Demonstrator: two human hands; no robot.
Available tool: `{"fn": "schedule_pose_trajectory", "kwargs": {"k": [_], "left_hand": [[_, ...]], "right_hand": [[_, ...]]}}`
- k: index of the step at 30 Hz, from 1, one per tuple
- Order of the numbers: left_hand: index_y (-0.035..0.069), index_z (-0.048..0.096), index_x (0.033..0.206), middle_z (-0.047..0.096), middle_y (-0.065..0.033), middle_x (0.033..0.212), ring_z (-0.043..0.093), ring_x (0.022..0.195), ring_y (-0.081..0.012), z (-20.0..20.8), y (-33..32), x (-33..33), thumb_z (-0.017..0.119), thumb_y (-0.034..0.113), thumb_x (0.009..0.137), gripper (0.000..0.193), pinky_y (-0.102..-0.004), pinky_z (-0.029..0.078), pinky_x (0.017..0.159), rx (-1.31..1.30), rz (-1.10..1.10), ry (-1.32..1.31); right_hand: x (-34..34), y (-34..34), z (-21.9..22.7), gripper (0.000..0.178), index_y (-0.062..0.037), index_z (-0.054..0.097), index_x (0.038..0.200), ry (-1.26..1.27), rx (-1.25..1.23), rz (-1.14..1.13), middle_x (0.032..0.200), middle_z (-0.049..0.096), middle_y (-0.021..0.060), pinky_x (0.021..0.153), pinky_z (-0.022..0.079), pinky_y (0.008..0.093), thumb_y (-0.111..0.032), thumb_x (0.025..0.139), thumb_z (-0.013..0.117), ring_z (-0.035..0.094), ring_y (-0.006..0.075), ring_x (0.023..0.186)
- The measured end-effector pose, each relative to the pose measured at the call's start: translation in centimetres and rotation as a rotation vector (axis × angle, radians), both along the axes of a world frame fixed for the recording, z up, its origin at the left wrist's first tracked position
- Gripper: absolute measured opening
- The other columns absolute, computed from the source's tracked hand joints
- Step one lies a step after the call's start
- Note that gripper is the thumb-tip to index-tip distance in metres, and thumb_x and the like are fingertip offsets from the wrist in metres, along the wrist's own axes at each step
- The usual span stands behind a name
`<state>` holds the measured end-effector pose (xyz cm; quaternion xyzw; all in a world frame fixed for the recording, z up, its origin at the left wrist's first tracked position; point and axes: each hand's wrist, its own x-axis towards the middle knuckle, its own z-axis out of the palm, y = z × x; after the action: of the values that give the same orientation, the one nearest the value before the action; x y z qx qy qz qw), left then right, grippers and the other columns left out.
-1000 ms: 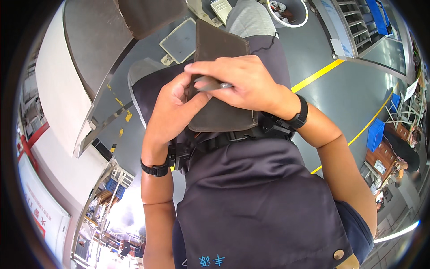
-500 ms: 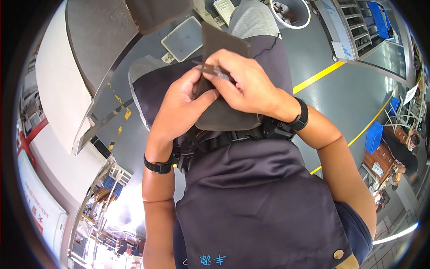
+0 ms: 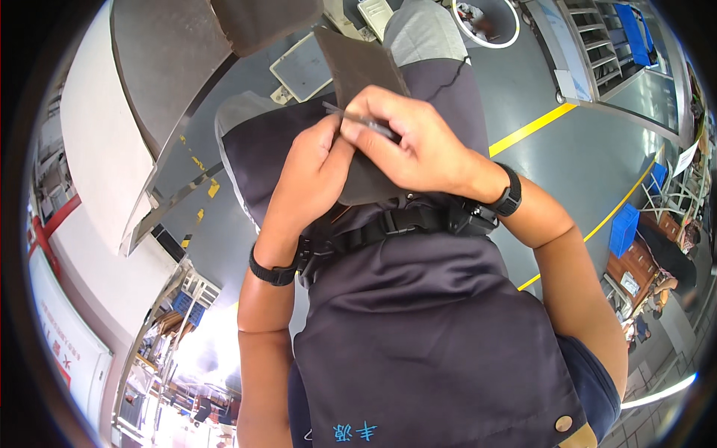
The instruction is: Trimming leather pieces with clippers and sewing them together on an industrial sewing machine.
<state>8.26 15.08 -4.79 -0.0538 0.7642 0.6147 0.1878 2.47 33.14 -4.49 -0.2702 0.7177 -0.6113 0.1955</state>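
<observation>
A dark brown, leather-like panel [image 3: 361, 66] lies over my lap, its narrow end pointing away from me. My left hand [image 3: 314, 168] is closed on the panel's left edge, with thumb and fingers pinching it. In my right hand [image 3: 418, 142] is a small pair of snips [image 3: 379, 128], blurred by motion. Their thin tips reach left past the panel's edge, close to my left fingertips. Both hands meet over the middle of the panel and hide part of it.
A table [image 3: 168, 67] with a dark top stands at the left, with another brown piece [image 3: 269, 22] at its far end. Beyond my knees are a grey-topped pedal [image 3: 305, 67] and a white bin [image 3: 515, 33] with scraps. A metal rack [image 3: 597, 52] stands at the far right.
The panel has turned, its far end swinging left and its near end shifting right. My left hand has shifted slightly with it. The snips have stayed near the panel's left edge.
</observation>
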Motion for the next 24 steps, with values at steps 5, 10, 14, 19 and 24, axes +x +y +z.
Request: {"fn": "schedule_pose_trajectory", "kwargs": {"k": [5,10,14,19,24], "left_hand": [[-0.003,0.062,0.118,0.071,-0.0075,0.102,0.062,0.095,-0.0117,-0.5,-0.1,0.0,0.048,0.01,0.104,0.024,-0.0296,0.05,0.087,0.124,0.062,0.015],[-0.003,0.062,0.127,0.069,-0.005,0.112,0.062,0.102,-0.0111,0.1,0.1,-0.2,0.056,0.012,0.103,0.028,-0.0291,0.05,0.091,0.319,0.183,-0.1],[-0.004,0.062,0.127,0.068,-0.0057,0.116,0.062,0.105,-0.0113,0.6,-0.6,0.2,0.058,0.013,0.103,0.031,-0.0292,0.05,0.094,0.365,0.222,-0.099],[-0.004,0.06,0.131,0.067,-0.0061,0.12,0.061,0.107,-0.0118,1.3,-1.0,0.1,0.058,0.024,0.105,0.039,-0.028,0.047,0.096,0.188,0.24,-0.182],[-0.004,0.058,0.135,0.067,-0.0062,0.123,0.061,0.107,-0.0116,1.0,0.5,-0.8,0.056,0.025,0.106,0.041,-0.0278,0.047,0.097,0.192,0.175,-0.059]], "right_hand": [[0.2,0.4,1.7,0.006,-0.0013,0.063,0.102,-0.147,0.041,0.117,0.085,0.061,0.0002,0.07,0.047,0.0262,-0.007,0.099,0.064,0.054,0.0071,0.077],[-3.3,2.0,1.3,0.013,-0.0012,0.069,0.101,0.018,-0.09,-0.199,0.083,0.061,-0.0058,0.068,0.045,0.0188,-0.013,0.099,0.069,0.058,0.0016,0.08],[-9.7,7.2,1.8,0.011,-0.0038,0.072,0.095,-0.073,-0.063,-0.672,0.067,0.051,-0.0098,0.05,0.028,0.0208,-0.015,0.094,0.073,0.039,-0.0003,0.057],[-21.2,16.9,-5.7,0.017,-0.0008,0.072,0.089,0.024,0.042,-0.994,0.07,0.06,-0.005,0.055,0.037,0.0247,-0.017,0.088,0.077,0.047,0.004,0.061],[-28.4,27.3,-11.9,0.016,-0.0045,0.077,0.094,0.044,0.485,-1.118,0.063,0.056,-0.0051,0.046,0.033,0.0271,-0.02,0.09,0.075,0.046,0.0067,0.051]]}}
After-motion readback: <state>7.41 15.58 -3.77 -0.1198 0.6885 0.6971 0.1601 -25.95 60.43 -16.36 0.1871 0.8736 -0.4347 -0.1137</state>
